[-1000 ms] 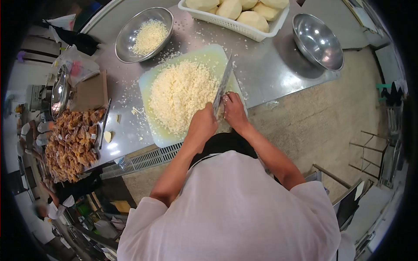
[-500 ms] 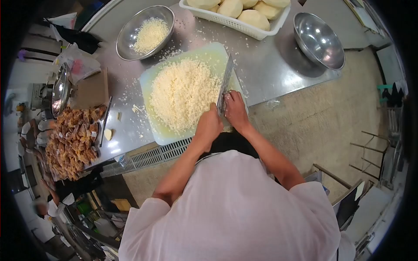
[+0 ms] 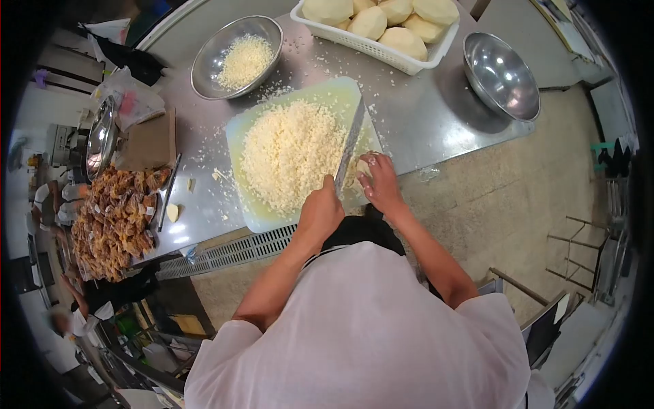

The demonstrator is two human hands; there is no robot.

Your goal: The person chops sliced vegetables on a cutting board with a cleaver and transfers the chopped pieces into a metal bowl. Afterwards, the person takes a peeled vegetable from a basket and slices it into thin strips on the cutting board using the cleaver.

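A: Two hands at the board (image 3: 335, 90): grip?
B: Left hand (image 3: 320, 213) clamped on knife (image 3: 351, 142); right hand (image 3: 385, 187) closed over pale piece (image 3: 363, 166), board's right side, chopped pile (image 3: 293, 153) opposite. Tuck fingers (image 3: 379, 164), cut thin.

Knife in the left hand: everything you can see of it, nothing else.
The knife has a long, straight, grey, metallic-looking blade, flecked with pale bits and seen nearly edge-on. The left hand grips it at the near end, hiding most of the handle, so its material can't be judged. The blade slants away over the cutting board, between the heap of chopped bits and the pale piece at the right hand. Whether its edge touches the board is unclear.
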